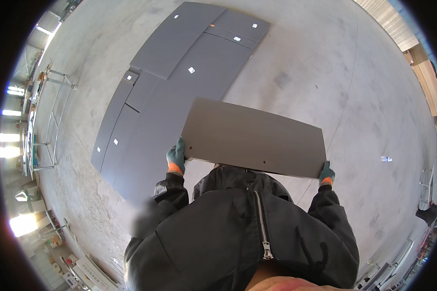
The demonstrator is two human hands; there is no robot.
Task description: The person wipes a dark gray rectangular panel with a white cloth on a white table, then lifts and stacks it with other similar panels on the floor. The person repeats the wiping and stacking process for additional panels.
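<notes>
I held a grey panel (255, 137) flat in front of my chest, 1 hand at each short end. Left hand (176, 157) gripped the left end near the corner, gloved fingers curled around the edge and clamped on it. Right hand (327, 173) gripped the right end at the near corner, fingers likewise wrapped and closed on the edge. Both gloves were teal with orange cuffs. Panel was roughly level, long side running left to right, well above the floor (335, 72). 2 small holes showed on its top face near my side. I wore a black zip jacket (238, 228).

On the concrete floor ahead and to my left lay a spread of darker grey panels (179, 63), flat, edges touching or overlapping, several with small white labels. My panel's far left corner overlapped that spread in view, but was not touching it. A metal rack (53, 121) stood at the far left by bright windows. Light boards (429, 85) were stacked at the far right.
</notes>
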